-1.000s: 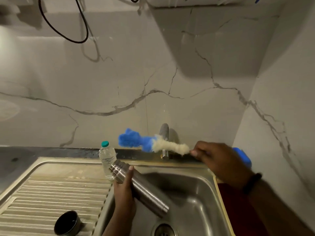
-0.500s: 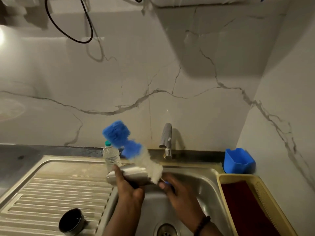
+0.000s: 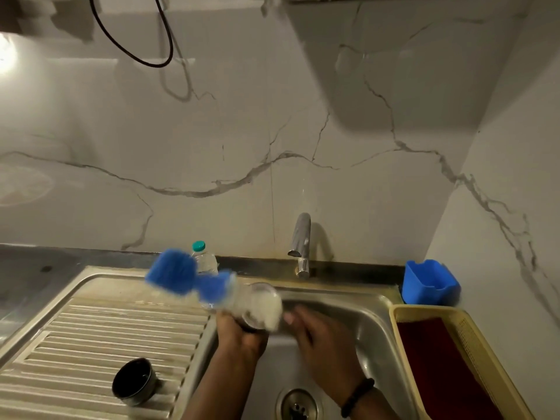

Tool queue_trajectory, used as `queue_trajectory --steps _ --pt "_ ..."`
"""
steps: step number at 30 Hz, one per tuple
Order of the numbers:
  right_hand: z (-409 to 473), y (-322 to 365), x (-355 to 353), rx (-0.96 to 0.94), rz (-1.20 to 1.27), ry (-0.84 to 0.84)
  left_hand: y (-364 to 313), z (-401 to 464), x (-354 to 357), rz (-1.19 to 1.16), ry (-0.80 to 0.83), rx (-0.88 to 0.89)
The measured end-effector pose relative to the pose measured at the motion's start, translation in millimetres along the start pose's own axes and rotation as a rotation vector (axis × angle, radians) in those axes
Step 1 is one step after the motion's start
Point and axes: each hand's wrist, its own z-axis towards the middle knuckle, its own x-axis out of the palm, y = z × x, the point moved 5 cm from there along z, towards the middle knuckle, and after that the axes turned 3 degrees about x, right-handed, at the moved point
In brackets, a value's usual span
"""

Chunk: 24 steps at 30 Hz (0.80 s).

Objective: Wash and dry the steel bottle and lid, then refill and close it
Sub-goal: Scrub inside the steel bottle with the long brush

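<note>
Left hand (image 3: 239,334) is gripping the steel bottle (image 3: 257,304) over the sink (image 3: 372,316), right hand (image 3: 321,341) is working a blurry blue-and-white brush (image 3: 194,277), grip unclear. Lid (image 3: 133,381) is sitting on the ribbed drainboard (image 3: 91,328). Marble walls, and the plastic bottle (image 3: 204,260) label is unreadable.

Single head-worn wide-angle view, looking forward and down from above the stainless steel sink (image 3: 375,310), close over the basin. Faces the white marble-veined back wall (image 3: 242,131), with the ribbed steel draining board (image 3: 100,338) at lower left and the yellow plastic tray (image 3: 472,334) at lower right. Only one view, so nothing shared.
</note>
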Motion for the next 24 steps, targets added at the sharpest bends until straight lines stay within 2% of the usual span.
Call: queue_trajectory --steps 2,6,10,13,17,20,23,24 --pt "7 3 -2 -0.007 -0.022 -0.034 0 -7 8 -0.004 0.027 -0.027" --pt "8 20 6 -0.194 -0.207 0.085 3 -11 4 -0.121 0.013 -0.008" --pt "29 9 0 -0.121 -0.155 0.007 -4 -20 23 -0.042 0.010 -0.081" --pt "25 13 7 -0.247 -0.213 0.047 -10 -19 24 -0.105 0.032 -0.028" --pt "31 14 1 -0.189 -0.234 -0.041 -7 -32 29 -0.067 0.012 -0.089" --pt "18 19 8 -0.288 -0.261 -0.001 -11 -31 24 -0.064 0.012 -0.010" --pt "26 1 -2 -0.065 -0.083 -0.017 -12 -28 28 0.044 0.052 -0.034" --pt "27 -3 -3 -0.006 0.015 0.053 -12 -26 26 0.044 0.056 -0.016"
